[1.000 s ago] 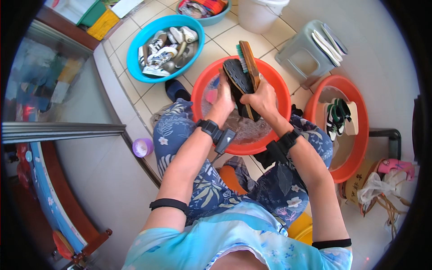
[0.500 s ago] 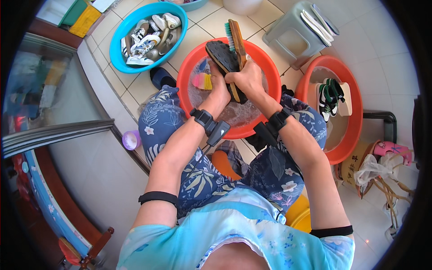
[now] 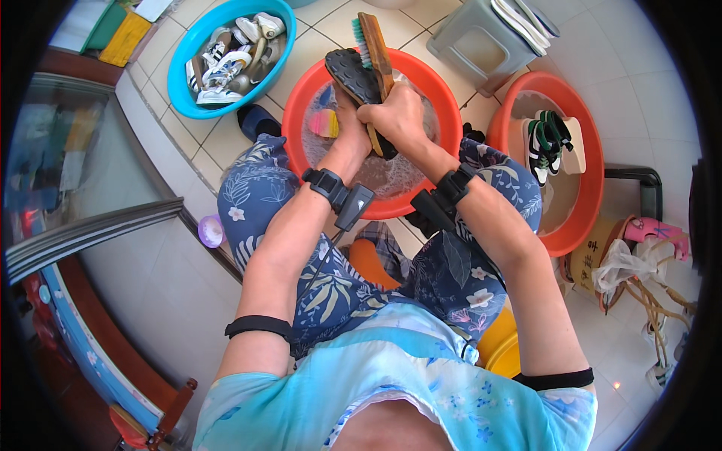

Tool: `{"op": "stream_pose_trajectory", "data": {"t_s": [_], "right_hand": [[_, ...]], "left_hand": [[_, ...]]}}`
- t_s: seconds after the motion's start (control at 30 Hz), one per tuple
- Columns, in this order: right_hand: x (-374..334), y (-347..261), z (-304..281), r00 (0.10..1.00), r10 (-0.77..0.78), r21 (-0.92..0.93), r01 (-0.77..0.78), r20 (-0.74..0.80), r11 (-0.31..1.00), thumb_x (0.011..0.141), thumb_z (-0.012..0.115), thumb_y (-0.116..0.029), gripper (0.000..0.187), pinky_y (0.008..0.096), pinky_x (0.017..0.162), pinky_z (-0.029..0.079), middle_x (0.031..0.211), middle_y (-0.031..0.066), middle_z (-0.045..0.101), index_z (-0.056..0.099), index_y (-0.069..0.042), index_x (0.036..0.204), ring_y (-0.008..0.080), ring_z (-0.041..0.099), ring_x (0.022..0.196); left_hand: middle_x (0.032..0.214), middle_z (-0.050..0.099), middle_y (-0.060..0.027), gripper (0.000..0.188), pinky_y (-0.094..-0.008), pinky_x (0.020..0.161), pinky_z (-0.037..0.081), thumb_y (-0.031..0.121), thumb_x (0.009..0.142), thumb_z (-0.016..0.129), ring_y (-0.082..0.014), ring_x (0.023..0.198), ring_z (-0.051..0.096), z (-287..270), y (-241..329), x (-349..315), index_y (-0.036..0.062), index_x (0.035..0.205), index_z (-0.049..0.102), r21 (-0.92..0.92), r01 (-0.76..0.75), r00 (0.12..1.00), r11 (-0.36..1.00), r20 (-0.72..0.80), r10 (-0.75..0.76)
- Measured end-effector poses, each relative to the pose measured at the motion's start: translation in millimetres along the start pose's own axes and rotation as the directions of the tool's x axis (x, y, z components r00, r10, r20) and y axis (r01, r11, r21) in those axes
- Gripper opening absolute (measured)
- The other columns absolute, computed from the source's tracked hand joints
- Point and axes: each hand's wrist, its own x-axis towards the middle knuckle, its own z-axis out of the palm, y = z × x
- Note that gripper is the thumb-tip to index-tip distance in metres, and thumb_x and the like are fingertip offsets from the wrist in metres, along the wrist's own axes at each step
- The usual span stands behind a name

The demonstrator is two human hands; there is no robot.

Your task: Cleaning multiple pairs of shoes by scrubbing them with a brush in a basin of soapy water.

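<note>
Cream tiles [image 3: 331,34] cover the floor around us, with a framed glass panel [image 3: 71,158] standing at far left above a blue floral board [image 3: 94,349] edged in red-brown wood. Moving right, we find a purple cup [image 3: 211,231] near the floor's dark-edged strip, then a bright blue basin [image 3: 177,75] packed with mostly white sneakers [image 3: 226,69]. Just beyond our left knee lies a dark slipper [image 3: 258,122]. Between our knees sits an orange-red basin [image 3: 449,120] of sudsy water, a pink-and-yellow block [image 3: 324,123] toward its left side. Over this basin, our left hand [image 3: 352,134] grasps a shoe [image 3: 352,77] from the left, its fingers partly hidden behind it; the black, studded sole faces up and the shoe slants toward the basin's far edge. Pressed close along its right side is a wooden brush [image 3: 378,56] with green bristles turned toward the shoe; we cannot tell whether they touch the sole. Our right hand [image 3: 398,119] has its fingers closed around the brush's near end, the thumb reaching across to the shoe. Farther right, white sole-shaped pieces [image 3: 519,26] rest against a grey plastic stool [image 3: 477,56]. Next comes a second orange-red basin [image 3: 590,184], holding green, black and white sneakers [image 3: 545,146] beside a pale slab [image 3: 575,156]. At far right, we see a clear plastic bag [image 3: 620,267] below a pink item [image 3: 662,233].
</note>
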Motion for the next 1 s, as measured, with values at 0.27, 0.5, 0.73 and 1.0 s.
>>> {"op": "stream_pose_trajectory", "data": {"t_s": [0.27, 0.5, 0.73, 1.0], "right_hand": [[0.2, 6.2, 4.2, 1.0, -0.02, -0.01, 0.019, -0.023, 1.0, 0.05, 0.07, -0.023, 0.036, 0.0401, 0.063, 0.051, 0.064, 0.0245, 0.062, 0.061, 0.009, 0.064, 0.0368, 0.064, 0.063], [8.0, 13.7, -5.9, 1.0, -0.003, 0.112, 0.003, 0.003, 0.994, 0.051, 0.072, -0.023, 0.038, 0.0392, 0.064, 0.052, 0.065, 0.0229, 0.063, 0.062, 0.009, 0.067, 0.0337, 0.065, 0.064], [15.0, 18.4, -19.6, 0.999, 0.033, 0.247, -0.024, -0.03, 0.969, 0.05, 0.075, -0.019, 0.034, 0.0347, 0.06, 0.052, 0.063, 0.02, 0.064, 0.064, 0.008, 0.068, 0.0285, 0.066, 0.06], [9.6, 14.1, -22.8, 0.999, 0.032, 0.192, -0.03, -0.01, 0.981, 0.05, 0.077, -0.02, 0.038, 0.0334, 0.06, 0.051, 0.065, 0.0165, 0.065, 0.065, 0.008, 0.072, 0.0238, 0.065, 0.06]], "left_hand": [[0.108, 0.063, -0.0061, 0.054, -0.0347, 0.084, 0.05, 0.055, 0.095, 0.037, -0.0209, 0.095, 0.062, -13.9, -8.2, 15.3, 0.0088, 0.117, 0.056, -0.067, -0.016, 0.991, 0.998, 0.129, 0.024], [0.122, 0.058, -0.0065, 0.068, -0.0347, 0.09, 0.047, 0.064, 0.092, 0.029, -0.0206, 0.109, 0.056, 5.5, 12.8, -11.2, 0.0105, 0.129, 0.049, 0.269, 0.074, 0.997, 0.96, -0.041, -0.066], [0.124, 0.056, -0.0094, 0.084, -0.0461, 0.081, 0.052, 0.078, 0.08, 0.031, -0.0251, 0.106, 0.059, 6.2, 19.0, -23.4, 0.0127, 0.132, 0.043, 0.46, 0.219, 0.954, 0.861, 0.085, -0.288], [0.1, 0.063, -0.0032, 0.074, -0.0425, 0.057, 0.053, 0.079, 0.083, 0.02, -0.0191, 0.079, 0.065, 10.6, 15.1, -31.0, 0.0194, 0.118, 0.048, 0.459, 0.33, 0.936, 0.825, -0.046, -0.349]]}}
